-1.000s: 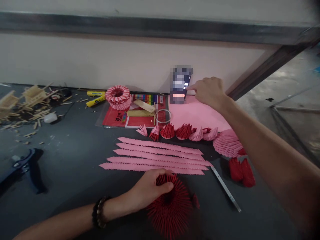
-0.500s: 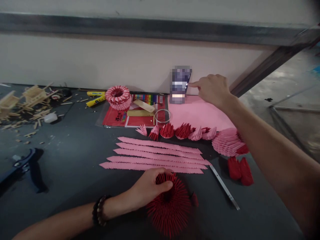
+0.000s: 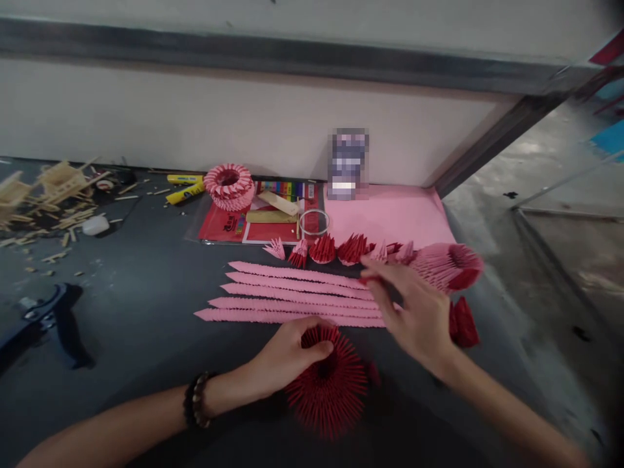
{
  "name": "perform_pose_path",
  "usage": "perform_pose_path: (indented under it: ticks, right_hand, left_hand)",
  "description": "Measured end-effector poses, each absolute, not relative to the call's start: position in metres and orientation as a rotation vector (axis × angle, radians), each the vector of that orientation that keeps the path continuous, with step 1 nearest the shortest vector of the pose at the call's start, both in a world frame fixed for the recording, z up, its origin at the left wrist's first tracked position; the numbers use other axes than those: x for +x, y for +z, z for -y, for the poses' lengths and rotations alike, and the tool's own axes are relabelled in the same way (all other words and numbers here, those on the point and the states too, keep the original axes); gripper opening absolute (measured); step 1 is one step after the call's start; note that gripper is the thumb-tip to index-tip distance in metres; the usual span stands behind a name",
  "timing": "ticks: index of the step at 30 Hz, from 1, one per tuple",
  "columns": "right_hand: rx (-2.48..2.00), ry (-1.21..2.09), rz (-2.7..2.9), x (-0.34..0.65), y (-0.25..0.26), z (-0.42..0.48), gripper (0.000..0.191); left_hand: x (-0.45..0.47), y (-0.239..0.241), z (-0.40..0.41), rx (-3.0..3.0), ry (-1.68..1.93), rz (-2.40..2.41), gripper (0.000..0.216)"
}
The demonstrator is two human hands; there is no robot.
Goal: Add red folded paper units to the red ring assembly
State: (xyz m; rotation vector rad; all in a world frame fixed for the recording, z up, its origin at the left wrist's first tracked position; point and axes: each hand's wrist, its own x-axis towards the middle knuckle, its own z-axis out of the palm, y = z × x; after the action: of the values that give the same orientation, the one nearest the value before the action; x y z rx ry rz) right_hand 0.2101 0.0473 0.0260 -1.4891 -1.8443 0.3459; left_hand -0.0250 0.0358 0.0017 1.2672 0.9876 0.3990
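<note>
My left hand [image 3: 292, 351] is closed on the near-left rim of a red folded-paper ring [image 3: 336, 403], fingers in its hollow top, thumb over the edge. The ring's spiky points fan out towards me. My right hand [image 3: 414, 305] hovers over the right ends of several pink folded-paper strips [image 3: 292, 292], fingertips together. A small red paper piece [image 3: 364, 280] shows at those fingertips. Behind the strips stands a row of small red and pink paper clusters [image 3: 351, 249]. A larger pink folded-paper piece [image 3: 433, 265] lies beyond my right hand.
A phone [image 3: 347, 166] leans on the wall above pink paper [image 3: 390, 214]. Left of it are a red packet [image 3: 219, 224], a pink paper ring stack [image 3: 229, 188] and yellow tubes [image 3: 185, 192]. Wooden sticks [image 3: 73, 224] and dark-handled pliers [image 3: 68, 325] lie far left; red bundles [image 3: 467, 323] lie right.
My right hand has left the phone screen and come down and nearer, over the strips. My left hand still holds the red ring. The view has shifted slightly.
</note>
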Motion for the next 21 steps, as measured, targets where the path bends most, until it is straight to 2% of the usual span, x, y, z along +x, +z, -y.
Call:
perform_pose_path:
  ticks: [4, 11, 16, 21]
  right_hand:
    - [-1.495, 0.767, 1.394, 0.206, -0.019, -0.001, 0.048]
    - [-1.556, 0.888, 1.259, 0.203, -0.042, 0.014, 0.024]
    - [-1.537, 0.939, 1.231, 0.198, -0.044, 0.009, 0.018]
    - [-1.526, 0.99, 1.243, 0.196, -0.044, 0.01, 0.02]
  left_hand:
    - [-0.024, 0.005, -0.034, 1.267, 0.44, -0.983, 0.032]
    - [-0.022, 0.008, -0.03, 1.248, 0.5, -0.978, 0.025]
    - [-0.022, 0.012, -0.03, 1.267, 0.484, -0.984, 0.028]
    - [-0.023, 0.008, -0.031, 1.28, 0.48, -0.947, 0.027]
